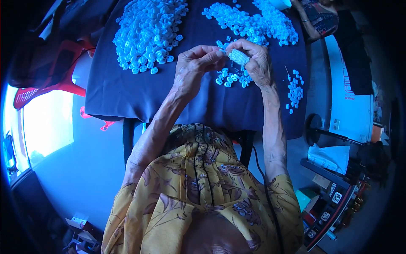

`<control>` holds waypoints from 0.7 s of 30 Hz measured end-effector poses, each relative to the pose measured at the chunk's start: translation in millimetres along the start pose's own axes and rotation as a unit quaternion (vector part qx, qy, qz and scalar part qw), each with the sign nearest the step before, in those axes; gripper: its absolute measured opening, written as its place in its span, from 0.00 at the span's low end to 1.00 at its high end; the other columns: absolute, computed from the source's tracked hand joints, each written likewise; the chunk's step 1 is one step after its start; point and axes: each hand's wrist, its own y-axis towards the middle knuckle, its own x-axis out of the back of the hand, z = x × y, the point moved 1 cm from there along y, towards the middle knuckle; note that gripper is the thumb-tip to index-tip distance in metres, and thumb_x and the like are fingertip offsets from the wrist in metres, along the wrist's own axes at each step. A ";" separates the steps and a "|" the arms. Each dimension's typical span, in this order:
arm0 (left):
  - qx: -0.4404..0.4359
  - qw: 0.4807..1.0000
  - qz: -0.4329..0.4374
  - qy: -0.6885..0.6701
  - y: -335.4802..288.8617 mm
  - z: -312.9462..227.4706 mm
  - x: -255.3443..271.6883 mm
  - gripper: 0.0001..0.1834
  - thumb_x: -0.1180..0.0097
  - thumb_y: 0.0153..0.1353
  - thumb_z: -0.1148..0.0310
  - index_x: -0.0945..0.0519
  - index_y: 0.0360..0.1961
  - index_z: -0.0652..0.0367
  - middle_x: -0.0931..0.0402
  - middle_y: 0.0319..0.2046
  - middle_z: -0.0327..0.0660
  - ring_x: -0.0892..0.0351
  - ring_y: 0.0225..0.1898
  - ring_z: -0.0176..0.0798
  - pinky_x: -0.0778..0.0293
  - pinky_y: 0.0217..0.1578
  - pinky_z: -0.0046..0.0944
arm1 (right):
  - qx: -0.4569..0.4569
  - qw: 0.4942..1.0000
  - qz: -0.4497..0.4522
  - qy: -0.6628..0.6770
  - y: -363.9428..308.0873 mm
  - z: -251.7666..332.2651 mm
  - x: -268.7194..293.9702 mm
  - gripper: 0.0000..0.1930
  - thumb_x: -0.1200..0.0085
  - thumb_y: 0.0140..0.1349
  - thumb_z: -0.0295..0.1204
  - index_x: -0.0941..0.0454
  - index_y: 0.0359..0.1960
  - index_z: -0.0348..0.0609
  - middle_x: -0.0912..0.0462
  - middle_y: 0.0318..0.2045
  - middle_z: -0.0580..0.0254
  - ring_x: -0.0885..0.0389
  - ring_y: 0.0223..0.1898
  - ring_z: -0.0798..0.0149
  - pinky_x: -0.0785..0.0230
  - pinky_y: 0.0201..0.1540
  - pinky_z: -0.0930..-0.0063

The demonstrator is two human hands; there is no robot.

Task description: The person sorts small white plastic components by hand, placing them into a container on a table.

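Note:
My right hand (259, 63) is closed round a white ribbed bundle (239, 57), its thumb and fingers pressing it from the side. Close to the bundle's left end, the fingers of my left hand (193, 67) are pinched together at something small that I cannot make out. Just below my hands lies a loose group of small white oval pieces (228, 79), some showing two dark holes. Another small group of such pieces (295, 92) is by the table's right edge, with a thin stick-like thing (286, 69) beside it.
A dark cloth (127, 91) covers the table. Large heaps of white pieces lie at the far left (146, 34) and far right (237, 19). A co-worker's arm (308, 25) is at the far right, beside a white cup (280, 4). A red plastic chair (63, 78) stands to the left.

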 end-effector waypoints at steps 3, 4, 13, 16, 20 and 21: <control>0.015 1.000 -0.007 -0.023 0.9 0.8 0.7 0.10 0.45 0.53 0.67 0.25 0.30 0.65 0.26 0.24 0.40 0.27 0.26 0.31 0.30 0.32 0.31 | -0.013 1.000 0.016 0.003 -1.4 -1.0 -1.8 0.09 0.53 0.48 0.29 0.26 0.29 0.38 0.24 0.28 0.67 0.26 0.32 0.75 0.35 0.39 0.82; 0.014 1.000 -0.008 -0.023 1.5 1.4 1.3 0.10 0.45 0.53 0.67 0.25 0.30 0.65 0.26 0.24 0.40 0.27 0.26 0.31 0.30 0.32 0.31 | -0.016 1.000 0.020 -0.006 -1.5 -1.8 -2.6 0.09 0.53 0.48 0.29 0.26 0.29 0.38 0.24 0.28 0.66 0.26 0.32 0.75 0.35 0.39 0.82; -0.015 0.999 0.015 -0.046 3.9 6.6 5.0 0.10 0.46 0.54 0.67 0.25 0.31 0.64 0.25 0.25 0.40 0.25 0.26 0.32 0.28 0.34 0.33 | -0.019 0.999 -0.026 -0.025 -1.7 -2.4 -10.8 0.08 0.52 0.49 0.28 0.26 0.30 0.38 0.24 0.27 0.66 0.26 0.31 0.75 0.34 0.37 0.81; 0.013 0.996 0.002 -0.083 2.0 3.1 0.2 0.09 0.47 0.54 0.69 0.26 0.32 0.65 0.26 0.27 0.41 0.26 0.27 0.33 0.29 0.33 0.32 | 0.014 0.997 -0.066 -0.030 0.4 -6.0 -12.9 0.05 0.48 0.50 0.26 0.25 0.28 0.39 0.22 0.24 0.64 0.27 0.25 0.75 0.35 0.28 0.80; -0.031 0.996 -0.006 -0.078 3.2 6.4 -0.5 0.09 0.43 0.51 0.72 0.25 0.32 0.66 0.24 0.27 0.41 0.24 0.28 0.33 0.27 0.33 0.31 | -0.046 0.992 -0.107 -0.045 -3.9 -0.9 -20.2 0.05 0.49 0.50 0.26 0.25 0.29 0.39 0.22 0.24 0.63 0.26 0.25 0.73 0.34 0.28 0.79; -0.036 0.996 -0.011 -0.076 3.4 7.0 -0.7 0.09 0.43 0.51 0.73 0.25 0.32 0.67 0.24 0.27 0.41 0.24 0.28 0.33 0.27 0.34 0.30 | -0.044 0.990 -0.125 -0.042 -6.0 2.0 -22.1 0.06 0.48 0.50 0.26 0.24 0.29 0.39 0.22 0.24 0.63 0.25 0.26 0.72 0.34 0.29 0.79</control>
